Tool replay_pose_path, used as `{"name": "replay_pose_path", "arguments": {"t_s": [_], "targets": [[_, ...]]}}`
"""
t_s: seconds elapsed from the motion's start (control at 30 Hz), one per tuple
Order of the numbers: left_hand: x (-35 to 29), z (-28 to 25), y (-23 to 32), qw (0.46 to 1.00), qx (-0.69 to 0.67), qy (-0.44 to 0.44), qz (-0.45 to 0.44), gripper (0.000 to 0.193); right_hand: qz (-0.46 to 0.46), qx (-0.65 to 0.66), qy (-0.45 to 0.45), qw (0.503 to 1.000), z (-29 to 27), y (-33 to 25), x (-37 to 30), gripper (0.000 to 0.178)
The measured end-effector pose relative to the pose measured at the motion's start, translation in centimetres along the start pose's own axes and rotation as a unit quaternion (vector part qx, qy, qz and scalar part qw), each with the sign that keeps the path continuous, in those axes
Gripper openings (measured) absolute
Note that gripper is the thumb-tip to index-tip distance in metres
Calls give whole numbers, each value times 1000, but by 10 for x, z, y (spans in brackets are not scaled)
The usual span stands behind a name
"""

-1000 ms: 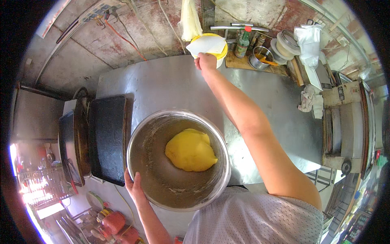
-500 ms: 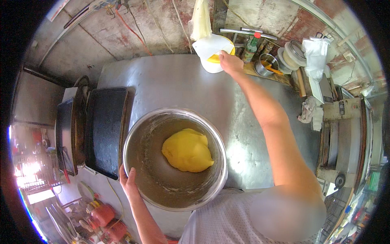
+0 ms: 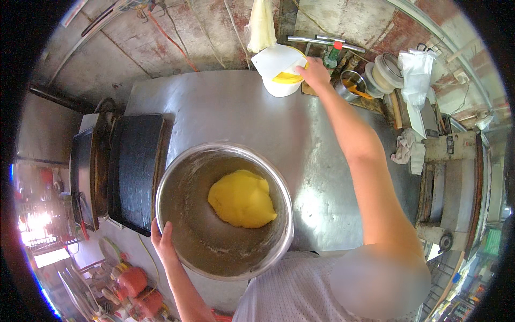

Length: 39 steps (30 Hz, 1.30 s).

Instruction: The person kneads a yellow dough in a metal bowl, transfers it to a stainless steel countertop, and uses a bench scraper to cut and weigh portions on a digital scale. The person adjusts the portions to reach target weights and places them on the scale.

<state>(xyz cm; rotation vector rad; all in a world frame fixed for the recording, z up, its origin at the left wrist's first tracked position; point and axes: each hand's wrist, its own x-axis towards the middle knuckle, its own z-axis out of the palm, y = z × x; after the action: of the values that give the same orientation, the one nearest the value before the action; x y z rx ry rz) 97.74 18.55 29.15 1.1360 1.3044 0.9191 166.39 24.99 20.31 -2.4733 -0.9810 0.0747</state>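
At the near edge of the steel table [image 3: 230, 110], we see our left hand [image 3: 164, 242] clamped on the left rim of a big metal mixing bowl [image 3: 193, 244], the thumb showing at the rim. The bowl overlaps that near edge and sits close against our grey shirt [image 3: 289, 284]; we cannot tell how much of it the table carries. Inside it, a smooth yellow lump of dough [image 3: 241, 198] lies on the bottom, toward the far right of the bowl. Our right arm reaches across to the table's far edge, where our right hand [image 3: 315, 74] is closed on the right side of a white sheet [image 3: 272, 60], some fingertips hidden. The sheet lies across the mouth of a white tub [image 3: 281, 89], with yellow showing beneath. Just right of that hand stand a green bottle [image 3: 331, 57] with a red cap and a metal pot [image 3: 347, 92], toward the far right corner. Along the left edge stands a black tray [image 3: 136, 169].
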Motion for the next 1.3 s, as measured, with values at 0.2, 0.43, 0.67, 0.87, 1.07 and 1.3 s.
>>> {"name": "replay_pose_path", "arguments": {"t_s": [0.2,0.43,0.67,0.87,1.07,1.3], "targets": [[-1,-3,-1,1000,21,12,9,39,47,-49,-157,985,15,-8,47,107],[-3,1,1,999,36,25,2,39,56,-125,-212,968,6,-6,75,116],[-5,12,11,1000,22,19,-1,41,81,-100,-143,981,16,8,88,106],[-4,9,8,1000,23,14,1,41,47,-147,-167,974,21,2,93,101],[-6,7,8,1000,22,12,-2,42,43,-139,-229,963,17,-2,99,99],[-5,10,11,1000,28,12,0,41,45,-132,-167,976,28,3,94,102]]}}
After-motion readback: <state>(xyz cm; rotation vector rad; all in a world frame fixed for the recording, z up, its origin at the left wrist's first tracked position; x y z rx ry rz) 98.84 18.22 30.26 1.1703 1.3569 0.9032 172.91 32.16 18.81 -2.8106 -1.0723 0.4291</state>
